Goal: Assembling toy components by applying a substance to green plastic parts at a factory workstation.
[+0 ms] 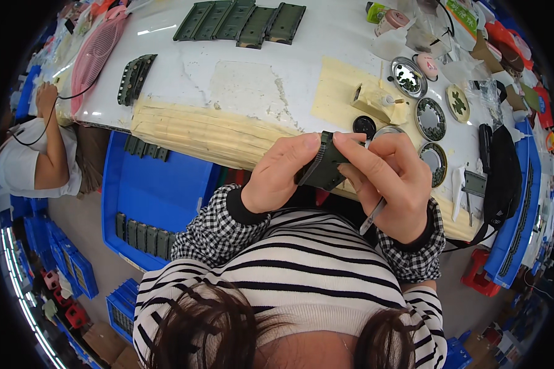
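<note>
Green casing (pixel 326 169), mid-frame, is pinched by the fingers of the left hand (pixel 276 175) and right hand (pixel 391 181), the latter also tucking a slim tool (pixel 372 217). Round dishes (pixel 417 123) crowd the upper right, a blue bin (pixel 160 187) the left; the tabletop (pixel 178 71) is white. To me the casing looks dark, ridged along one edge.

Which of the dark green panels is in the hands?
The dark green panel held between the left hand and right hand, in front of the striped top; the row of panels lies on the white table.
</note>
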{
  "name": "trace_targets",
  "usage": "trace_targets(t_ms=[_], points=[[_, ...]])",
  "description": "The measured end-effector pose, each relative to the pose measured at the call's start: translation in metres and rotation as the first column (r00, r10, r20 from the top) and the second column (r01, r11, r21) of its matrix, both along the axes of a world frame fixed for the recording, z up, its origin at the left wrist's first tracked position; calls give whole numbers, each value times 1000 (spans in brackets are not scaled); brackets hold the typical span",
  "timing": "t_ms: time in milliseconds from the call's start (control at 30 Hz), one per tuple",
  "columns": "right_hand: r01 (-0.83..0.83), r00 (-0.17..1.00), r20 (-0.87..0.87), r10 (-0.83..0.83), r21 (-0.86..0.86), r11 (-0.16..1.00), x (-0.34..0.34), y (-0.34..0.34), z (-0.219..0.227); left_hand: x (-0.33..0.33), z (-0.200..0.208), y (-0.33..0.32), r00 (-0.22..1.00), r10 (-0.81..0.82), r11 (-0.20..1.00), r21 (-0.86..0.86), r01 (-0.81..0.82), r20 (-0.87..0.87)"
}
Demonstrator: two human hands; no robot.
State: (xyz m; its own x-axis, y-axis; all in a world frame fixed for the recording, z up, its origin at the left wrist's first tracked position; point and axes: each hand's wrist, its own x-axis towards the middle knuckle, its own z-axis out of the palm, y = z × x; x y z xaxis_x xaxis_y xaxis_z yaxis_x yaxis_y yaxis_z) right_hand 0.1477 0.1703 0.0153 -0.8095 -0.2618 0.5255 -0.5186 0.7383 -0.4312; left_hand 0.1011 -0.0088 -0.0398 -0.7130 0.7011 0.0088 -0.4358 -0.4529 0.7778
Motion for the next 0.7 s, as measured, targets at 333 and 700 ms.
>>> trace_targets(t_ms=[333, 700], points=[[3, 997, 67, -26, 322, 947, 5, 2, 16, 0, 10, -3, 988, -9, 990, -140, -13, -155], [242, 970, 27, -241, -109, 964, 8, 15, 12, -40, 20, -58, 862, 300, 720, -496, -486, -409]])
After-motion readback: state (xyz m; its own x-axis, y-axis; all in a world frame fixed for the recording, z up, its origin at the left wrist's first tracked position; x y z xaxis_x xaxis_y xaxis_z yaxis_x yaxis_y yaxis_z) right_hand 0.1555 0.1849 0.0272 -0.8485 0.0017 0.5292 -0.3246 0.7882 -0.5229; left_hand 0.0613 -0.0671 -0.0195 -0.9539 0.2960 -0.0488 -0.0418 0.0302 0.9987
